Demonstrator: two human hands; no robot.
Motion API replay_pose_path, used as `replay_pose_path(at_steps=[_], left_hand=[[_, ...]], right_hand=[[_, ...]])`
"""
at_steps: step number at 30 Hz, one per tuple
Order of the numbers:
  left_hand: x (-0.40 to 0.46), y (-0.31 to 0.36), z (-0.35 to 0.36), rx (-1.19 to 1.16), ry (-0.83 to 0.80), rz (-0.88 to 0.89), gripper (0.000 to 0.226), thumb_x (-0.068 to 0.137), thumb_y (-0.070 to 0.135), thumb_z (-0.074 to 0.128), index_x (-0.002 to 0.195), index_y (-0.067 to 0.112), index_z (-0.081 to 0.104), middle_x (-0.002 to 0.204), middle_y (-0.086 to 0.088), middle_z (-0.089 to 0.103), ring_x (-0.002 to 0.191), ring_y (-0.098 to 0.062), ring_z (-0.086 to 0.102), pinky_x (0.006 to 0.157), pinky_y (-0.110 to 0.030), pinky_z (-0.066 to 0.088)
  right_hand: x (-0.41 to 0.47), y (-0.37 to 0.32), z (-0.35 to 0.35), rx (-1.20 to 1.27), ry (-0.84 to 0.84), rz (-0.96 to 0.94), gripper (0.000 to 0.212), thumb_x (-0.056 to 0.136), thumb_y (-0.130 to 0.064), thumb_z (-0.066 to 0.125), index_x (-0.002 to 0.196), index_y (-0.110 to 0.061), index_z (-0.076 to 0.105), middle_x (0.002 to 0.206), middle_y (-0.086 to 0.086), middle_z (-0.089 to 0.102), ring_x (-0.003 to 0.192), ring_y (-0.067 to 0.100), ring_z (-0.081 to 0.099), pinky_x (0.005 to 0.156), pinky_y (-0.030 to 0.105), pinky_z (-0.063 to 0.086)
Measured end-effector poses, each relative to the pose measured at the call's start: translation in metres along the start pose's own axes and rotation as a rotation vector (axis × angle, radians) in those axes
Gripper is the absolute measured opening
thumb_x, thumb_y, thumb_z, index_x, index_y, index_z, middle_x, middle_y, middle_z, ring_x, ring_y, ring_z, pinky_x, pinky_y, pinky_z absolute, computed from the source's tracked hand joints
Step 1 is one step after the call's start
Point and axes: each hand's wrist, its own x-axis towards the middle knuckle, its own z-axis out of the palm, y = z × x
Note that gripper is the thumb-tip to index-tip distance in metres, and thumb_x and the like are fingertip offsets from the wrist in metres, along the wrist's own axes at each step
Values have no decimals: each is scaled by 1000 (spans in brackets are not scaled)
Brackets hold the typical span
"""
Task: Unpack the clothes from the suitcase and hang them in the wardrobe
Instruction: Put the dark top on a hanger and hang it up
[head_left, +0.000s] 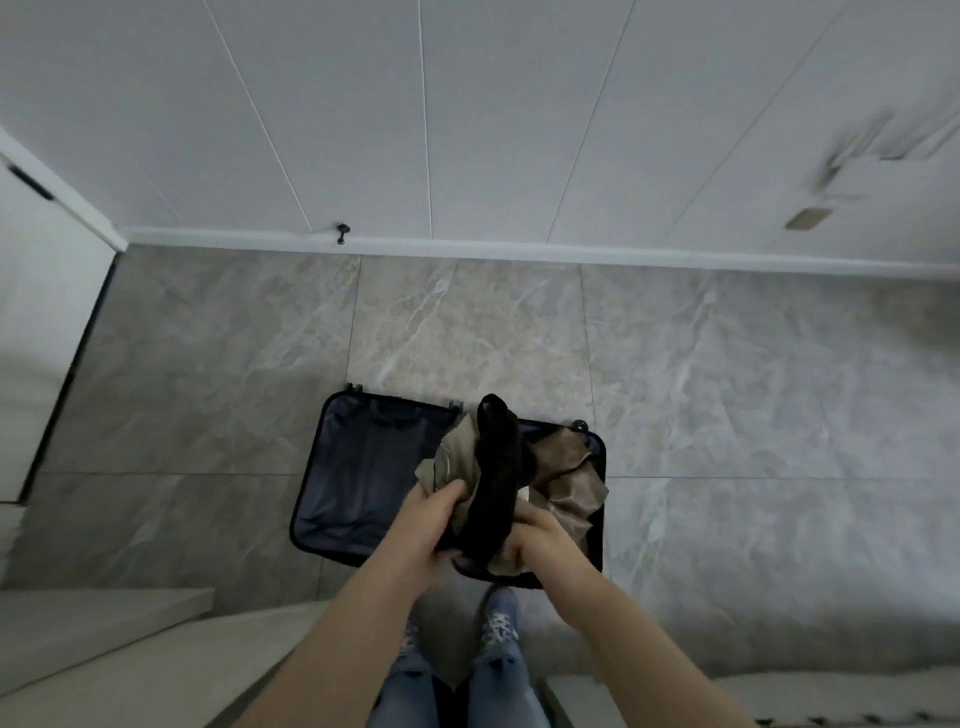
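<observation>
A dark blue suitcase (358, 478) lies open on the floor in front of my feet. Its left half shows bare lining; brown clothes (569, 478) lie crumpled in its right half. Above the suitcase I hold a bundle made of a black garment (496, 467) and an olive-beige garment (460, 457). My left hand (431, 519) grips the bundle from the left, fingers curled over the beige cloth. My right hand (535, 535) grips it from the right, low down, partly hidden by the black cloth.
Grey marble-look floor tiles (727, 389) spread all around the suitcase. A white panelled wall (467, 130) with a skirting board and a small door stop (343, 234) stands behind. A white door or cabinet edge (47, 312) is at the left, pale surfaces at the bottom left.
</observation>
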Motion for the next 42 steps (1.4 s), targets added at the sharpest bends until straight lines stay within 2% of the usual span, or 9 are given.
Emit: replay_pose_path(at_steps=[5,10,16,20,23,25,29,38,42], left_hand=[[-57,4,35,277,27,313,35,87,-3,55,116,16,61,94,-1,68,88,-15,65,68,-26,50],[-96,-6,45,259,-122,255,27,84,-5,55,100,15,65,90,-10,69,85,-27,67,71,-34,50],[-112,-2,45,379,-359,116,23,86,7,61,108,13,67,98,-10,70,88,-24,67,69,-32,51],[-125,-1,51,868,-568,-79,89,65,61,82,140,28,47,124,0,68,110,-20,65,88,-39,56],[-135,-8,64,1249,-439,225,126,49,71,81,151,21,26,149,-7,44,131,-25,48,105,-41,45],[-164,-13,74,1240,-350,555,103,70,57,78,152,21,25,152,-5,36,136,-22,42,102,-33,43],[-246,-29,100,830,-648,805,6,96,30,56,95,31,61,90,9,72,90,-10,68,78,-30,53],[-335,-111,150,893,-1116,791,20,98,19,51,107,31,64,118,10,63,93,-4,67,89,-33,55],[-375,-166,162,1214,-1358,393,28,103,23,46,125,34,59,122,4,60,60,-6,63,57,-20,53]], right_hand=[[-54,-6,-19,317,111,-47,56,78,-52,76,128,-33,61,121,-6,70,116,16,64,101,38,49],[-109,-21,-17,380,622,-187,26,93,-32,65,106,-9,71,93,6,77,94,25,72,85,41,59],[-184,-31,-4,718,663,-327,16,99,-21,55,105,-12,67,89,5,77,91,25,72,82,42,56],[-229,-21,-1,924,707,-404,23,96,-22,53,98,-6,69,89,12,75,89,29,69,82,42,53],[-262,-6,-2,1010,780,-508,24,94,-23,50,89,-9,68,80,9,72,83,28,66,79,41,50],[-285,5,0,1060,835,-572,23,94,-24,52,96,-8,69,89,13,74,92,31,67,87,46,51],[-318,26,0,1106,929,-680,32,97,-23,55,117,-1,65,111,19,71,100,30,70,85,42,52],[-425,103,15,1148,1097,-844,32,93,-26,57,107,-1,72,114,24,69,111,39,64,99,47,48],[-481,155,36,1139,1125,-895,20,83,-21,62,88,-12,79,97,15,70,95,33,65,91,46,49]])
